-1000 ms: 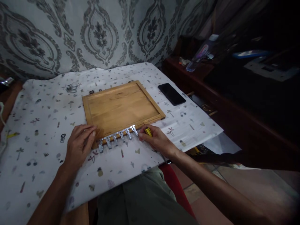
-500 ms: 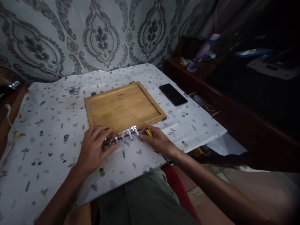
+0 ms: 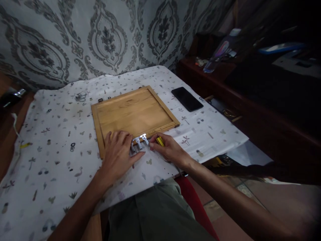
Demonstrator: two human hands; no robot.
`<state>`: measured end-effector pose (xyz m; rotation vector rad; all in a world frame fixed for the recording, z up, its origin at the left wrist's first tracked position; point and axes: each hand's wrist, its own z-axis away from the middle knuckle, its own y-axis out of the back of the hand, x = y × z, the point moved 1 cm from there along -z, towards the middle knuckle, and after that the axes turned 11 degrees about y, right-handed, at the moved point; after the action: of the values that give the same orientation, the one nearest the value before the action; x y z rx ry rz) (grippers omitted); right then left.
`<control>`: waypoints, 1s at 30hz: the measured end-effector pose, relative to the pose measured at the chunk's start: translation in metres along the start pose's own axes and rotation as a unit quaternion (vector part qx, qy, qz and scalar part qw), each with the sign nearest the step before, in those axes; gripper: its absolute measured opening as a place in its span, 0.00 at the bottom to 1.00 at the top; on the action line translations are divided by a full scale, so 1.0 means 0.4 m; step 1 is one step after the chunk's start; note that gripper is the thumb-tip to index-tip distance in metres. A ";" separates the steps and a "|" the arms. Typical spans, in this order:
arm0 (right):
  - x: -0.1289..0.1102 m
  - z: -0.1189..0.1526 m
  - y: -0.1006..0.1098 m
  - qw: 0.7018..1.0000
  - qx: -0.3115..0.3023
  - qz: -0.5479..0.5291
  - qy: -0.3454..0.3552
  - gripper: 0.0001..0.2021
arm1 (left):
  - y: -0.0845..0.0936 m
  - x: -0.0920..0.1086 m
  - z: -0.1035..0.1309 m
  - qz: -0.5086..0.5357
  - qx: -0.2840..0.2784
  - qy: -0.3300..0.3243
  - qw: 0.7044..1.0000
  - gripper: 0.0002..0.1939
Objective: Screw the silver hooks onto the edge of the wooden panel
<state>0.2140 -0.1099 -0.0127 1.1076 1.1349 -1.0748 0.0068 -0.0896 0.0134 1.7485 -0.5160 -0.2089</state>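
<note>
left hand (image 3: 116, 155) farther along metal brackets (image 3: 138, 143), patterned fabric (image 3: 107, 36) beyond white tablecloth (image 3: 62, 134)

No text, brand, number or sign could be read. The clear bottle (image 3: 210, 66) standing on the dark red-brown surface (image 3: 184, 68) at the right carried a label (image 3: 222, 49) with a patch of red, white and blue-violet, but it was too blurred and dim for any lettering or brand to be made out. The cloth (image 3: 57, 144) on the bench showed small printed motifs, among them a flamingo, palm trees, pineapples and rainbows, which were pictures rather than letters or numbers.
</note>
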 end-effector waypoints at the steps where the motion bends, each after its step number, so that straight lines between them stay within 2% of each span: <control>1: 0.002 0.000 0.001 1.000 0.001 0.000 0.002 0.08 | 0.000 0.002 -0.001 0.002 0.001 0.003 1.000 0.22; 20: -0.001 -0.001 0.000 1.000 0.000 -0.008 0.008 0.09 | -0.005 0.012 -0.004 0.033 -0.031 0.033 0.998 0.14; 30: 0.002 0.000 0.001 1.000 -0.001 -0.001 0.007 0.09 | -0.007 0.014 -0.003 0.031 -0.013 0.026 0.999 0.13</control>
<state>0.2143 -0.1099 -0.0135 1.1155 1.1485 -1.0690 0.0127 -0.0904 0.0118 1.7066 -0.5274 -0.1259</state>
